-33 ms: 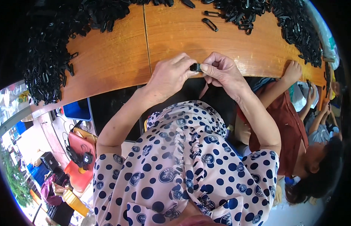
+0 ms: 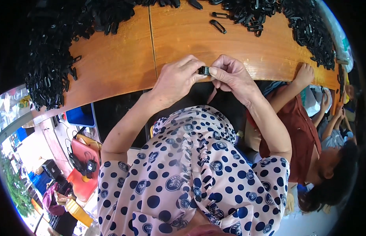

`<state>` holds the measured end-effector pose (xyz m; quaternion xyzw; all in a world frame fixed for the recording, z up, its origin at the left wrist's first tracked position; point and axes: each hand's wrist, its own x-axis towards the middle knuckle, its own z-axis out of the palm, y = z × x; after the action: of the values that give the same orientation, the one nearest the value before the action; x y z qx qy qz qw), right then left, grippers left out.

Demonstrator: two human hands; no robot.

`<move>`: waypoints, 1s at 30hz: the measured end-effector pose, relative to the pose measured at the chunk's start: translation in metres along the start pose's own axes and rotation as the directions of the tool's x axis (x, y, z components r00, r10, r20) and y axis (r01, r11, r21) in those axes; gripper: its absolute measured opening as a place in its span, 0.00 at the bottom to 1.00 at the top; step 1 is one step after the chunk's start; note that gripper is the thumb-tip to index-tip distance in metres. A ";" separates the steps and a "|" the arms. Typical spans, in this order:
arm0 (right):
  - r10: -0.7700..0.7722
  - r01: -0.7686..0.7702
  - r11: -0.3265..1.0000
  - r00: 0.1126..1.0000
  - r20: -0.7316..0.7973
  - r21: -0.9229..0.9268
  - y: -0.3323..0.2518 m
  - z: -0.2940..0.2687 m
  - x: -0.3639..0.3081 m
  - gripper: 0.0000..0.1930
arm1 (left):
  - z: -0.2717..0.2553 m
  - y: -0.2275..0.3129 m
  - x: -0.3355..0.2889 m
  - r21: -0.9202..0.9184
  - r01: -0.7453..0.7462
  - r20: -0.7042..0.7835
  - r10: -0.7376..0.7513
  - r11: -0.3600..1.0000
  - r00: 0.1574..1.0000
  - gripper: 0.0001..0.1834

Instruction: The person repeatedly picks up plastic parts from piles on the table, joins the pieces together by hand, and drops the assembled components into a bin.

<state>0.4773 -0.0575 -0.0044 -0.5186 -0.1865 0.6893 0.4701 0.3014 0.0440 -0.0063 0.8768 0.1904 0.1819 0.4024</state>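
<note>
A small black plastic piece (image 2: 204, 70), shaped like a buckle, is held between my two hands just above the table's front edge. My left hand (image 2: 181, 74) pinches its left end, fingers curled and the back of the hand upward. With thumb and forefinger my right hand (image 2: 229, 74) grips its right end; the other fingers are bent beneath. The fingers cover both ends of the piece, so only its middle shows. Two black oblong frames, the nearer one (image 2: 218, 26) with an open centre, lie on the table (image 2: 112, 59) beyond my hands.
Heaps of black plastic parts lie at the table's left (image 2: 49, 63) and far right (image 2: 308, 35). A person in a dark red top (image 2: 295, 133) sits close on my right, one hand (image 2: 306, 74) on the table edge. A red chair (image 2: 84, 167) and blue bin (image 2: 80, 115) stand at left.
</note>
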 end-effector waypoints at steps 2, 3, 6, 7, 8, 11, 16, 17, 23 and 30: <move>-0.076 0.066 0.995 0.988 0.131 0.076 0.002 -0.005 -0.001 0.14 | 0.002 0.001 -0.002 -0.090 0.015 -0.019 -0.016 0.996 1.000 0.12; -0.080 0.070 0.995 0.988 0.130 0.076 0.002 -0.005 -0.002 0.14 | 0.002 0.001 -0.002 -0.179 0.032 -0.038 -0.040 0.983 0.998 0.12; -0.078 0.027 0.989 0.934 0.349 0.148 0.016 -0.004 -0.003 0.25 | 0.007 0.002 -0.007 -0.216 -0.060 -0.120 0.034 0.975 0.992 0.13; -0.055 0.017 0.995 0.909 0.413 0.096 0.020 -0.006 -0.003 0.27 | 0.008 0.002 -0.008 -0.215 -0.061 -0.124 0.035 0.975 0.992 0.13; -0.050 0.002 0.995 0.885 0.464 0.103 0.024 -0.005 -0.005 0.28 | 0.009 0.001 -0.008 -0.343 -0.062 -0.097 0.031 0.937 0.995 0.14; -0.060 0.006 0.995 0.820 0.569 0.096 0.030 -0.004 -0.002 0.31 | 0.009 -0.003 -0.012 -0.538 -0.062 -0.068 0.030 0.840 0.997 0.16; -0.276 0.251 0.961 0.799 0.535 0.120 0.039 0.000 0.003 0.27 | 0.004 0.001 -0.015 -0.618 0.130 0.125 -0.067 0.775 0.990 0.18; -0.298 0.285 0.952 0.788 0.540 0.109 0.043 -0.002 0.005 0.25 | 0.003 0.003 -0.015 -0.625 0.158 0.152 -0.080 0.765 0.985 0.19; -0.596 0.623 0.766 0.780 0.191 -0.156 0.061 0.011 0.011 0.12 | 0.023 0.006 -0.013 -0.368 -0.140 -0.142 0.093 0.919 0.986 0.22; -0.703 0.714 0.576 0.681 0.204 -0.399 0.056 0.008 0.021 0.11 | 0.016 -0.002 0.000 -0.088 -0.258 -0.162 0.241 0.962 0.957 0.22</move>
<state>0.4439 -0.0656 -0.0542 -0.4862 -0.5365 0.3872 0.5709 0.3082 0.0347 -0.0171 0.8547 0.0977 0.3065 0.4074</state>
